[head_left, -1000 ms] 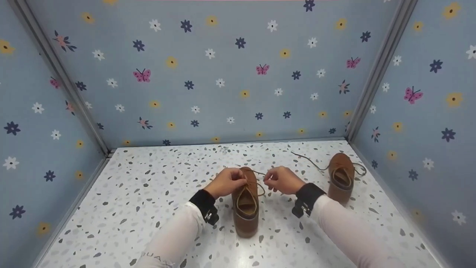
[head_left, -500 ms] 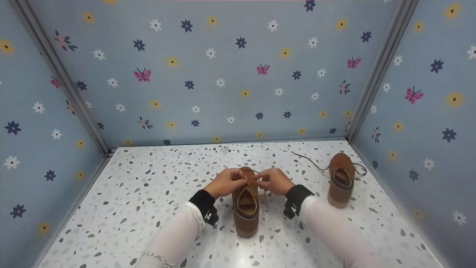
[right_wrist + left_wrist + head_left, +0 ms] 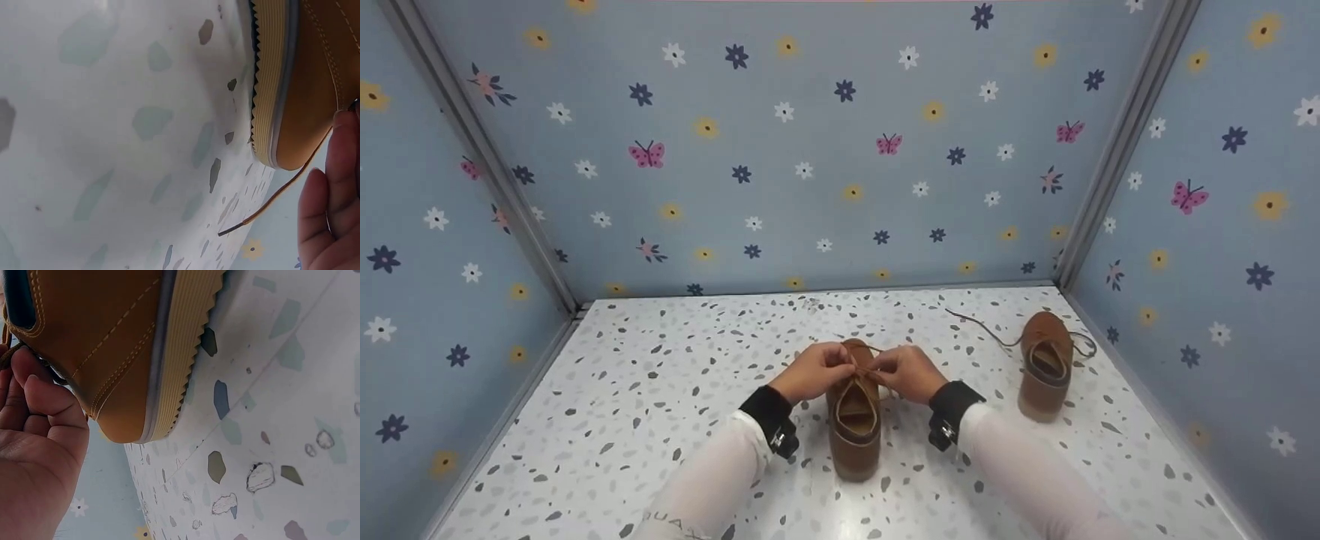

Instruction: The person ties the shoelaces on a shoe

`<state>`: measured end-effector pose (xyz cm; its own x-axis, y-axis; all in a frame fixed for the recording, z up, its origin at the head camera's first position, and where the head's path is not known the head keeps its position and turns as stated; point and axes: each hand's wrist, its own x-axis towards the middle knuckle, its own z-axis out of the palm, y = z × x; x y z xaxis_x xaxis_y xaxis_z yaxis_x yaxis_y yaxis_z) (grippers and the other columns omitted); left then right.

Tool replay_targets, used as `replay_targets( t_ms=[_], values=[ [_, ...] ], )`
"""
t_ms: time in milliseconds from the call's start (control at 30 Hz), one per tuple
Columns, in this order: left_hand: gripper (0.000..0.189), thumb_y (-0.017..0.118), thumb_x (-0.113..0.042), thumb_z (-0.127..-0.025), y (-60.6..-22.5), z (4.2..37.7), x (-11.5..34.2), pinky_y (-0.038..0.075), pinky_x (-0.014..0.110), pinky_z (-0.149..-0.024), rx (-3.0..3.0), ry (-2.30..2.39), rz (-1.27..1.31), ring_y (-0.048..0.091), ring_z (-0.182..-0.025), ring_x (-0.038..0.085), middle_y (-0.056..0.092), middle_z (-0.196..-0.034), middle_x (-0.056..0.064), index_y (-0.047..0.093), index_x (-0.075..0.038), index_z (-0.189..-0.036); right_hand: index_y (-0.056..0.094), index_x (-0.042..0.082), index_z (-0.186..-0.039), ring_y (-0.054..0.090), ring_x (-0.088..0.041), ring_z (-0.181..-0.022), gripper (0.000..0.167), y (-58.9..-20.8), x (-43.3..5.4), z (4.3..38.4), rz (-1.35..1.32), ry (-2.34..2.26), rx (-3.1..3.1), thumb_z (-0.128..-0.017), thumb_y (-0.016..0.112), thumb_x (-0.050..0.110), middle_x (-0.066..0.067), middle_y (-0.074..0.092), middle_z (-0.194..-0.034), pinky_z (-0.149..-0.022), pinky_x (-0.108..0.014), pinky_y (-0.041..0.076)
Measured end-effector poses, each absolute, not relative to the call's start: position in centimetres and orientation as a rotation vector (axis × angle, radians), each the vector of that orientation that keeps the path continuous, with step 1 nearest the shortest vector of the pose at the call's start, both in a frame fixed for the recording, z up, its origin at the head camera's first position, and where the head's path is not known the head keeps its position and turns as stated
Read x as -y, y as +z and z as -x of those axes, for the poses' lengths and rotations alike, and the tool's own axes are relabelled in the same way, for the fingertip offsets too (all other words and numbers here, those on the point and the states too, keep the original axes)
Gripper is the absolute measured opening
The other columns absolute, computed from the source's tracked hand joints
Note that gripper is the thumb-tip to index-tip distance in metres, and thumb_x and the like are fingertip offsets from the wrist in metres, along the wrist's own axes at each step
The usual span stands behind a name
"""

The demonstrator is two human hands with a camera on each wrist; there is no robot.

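A brown lace-up shoe (image 3: pixel 855 454) stands on the speckled surface, toe pointing away from me. My left hand (image 3: pixel 814 373) is at its left side, thumb and forefinger pinching the shoelace (image 3: pixel 8 336) over the front. From the right, my right hand (image 3: pixel 913 373) meets it above the laces, thumb and fingers together on the lace; its fingertips are partly cut off in the right wrist view. One lace end (image 3: pixel 269 203) trails past the toe with a dark tip. The knot area is mostly covered by my fingers.
A second brown shoe (image 3: pixel 1044 397) stands to the right, its untied lace (image 3: pixel 986 330) stretched leftward on the white speckled tabletop (image 3: pixel 660 420). Blue flowered panels (image 3: pixel 810 150) enclose the back and both sides, with grey posts (image 3: pixel 1125 142) at the corners.
My right hand has moved left, from beside the shoe to the laces, its fingers closing in next to my left hand. The left hand has stayed in place.
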<state>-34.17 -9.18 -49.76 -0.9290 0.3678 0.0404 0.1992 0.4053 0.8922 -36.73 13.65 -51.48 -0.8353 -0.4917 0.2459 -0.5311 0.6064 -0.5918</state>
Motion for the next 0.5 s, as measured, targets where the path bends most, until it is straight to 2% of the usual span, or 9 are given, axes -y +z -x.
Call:
replay_targets(
  t_ms=[100,300,500],
  values=[
    [0.008,0.068,-0.015,-0.097,-49.9,34.1,9.2,0.05,0.024,-0.071,-2.488,1.568,-0.508,0.059,-0.076,0.008,0.062,-0.08,-0.009,0.066,-0.012,-0.091,0.081,0.015,-0.091,0.067,-0.008,-0.076,0.006,-51.3,-14.1,36.8,-0.862,1.002,2.76,-0.092,0.076,0.013,0.0,0.079,-0.088,-0.072,-0.025,0.056],
    [0.008,0.068,-0.014,-0.097,-50.1,34.1,9.5,0.049,0.023,-0.069,-2.474,1.622,-0.522,0.059,-0.074,0.008,0.065,-0.081,-0.006,0.066,-0.007,-0.093,0.072,0.013,-0.089,0.055,-0.006,-0.06,0.008,-50.3,-16.2,37.2,-0.687,0.992,2.715,-0.092,0.068,0.007,0.0,0.068,-0.072,-0.058,-0.024,0.046],
    [0.009,0.067,-0.014,-0.099,-50.1,33.9,9.8,0.05,0.024,-0.07,-2.444,1.662,-0.5,0.061,-0.077,0.009,0.076,-0.096,0.006,0.067,-0.005,-0.096,0.065,0.012,-0.09,0.056,-0.009,-0.058,0.006,-49.7,-18.8,37.8,-0.492,1.001,2.69,-0.09,0.063,0.007,-0.001,0.067,-0.069,-0.059,-0.027,0.044]
  ],
)
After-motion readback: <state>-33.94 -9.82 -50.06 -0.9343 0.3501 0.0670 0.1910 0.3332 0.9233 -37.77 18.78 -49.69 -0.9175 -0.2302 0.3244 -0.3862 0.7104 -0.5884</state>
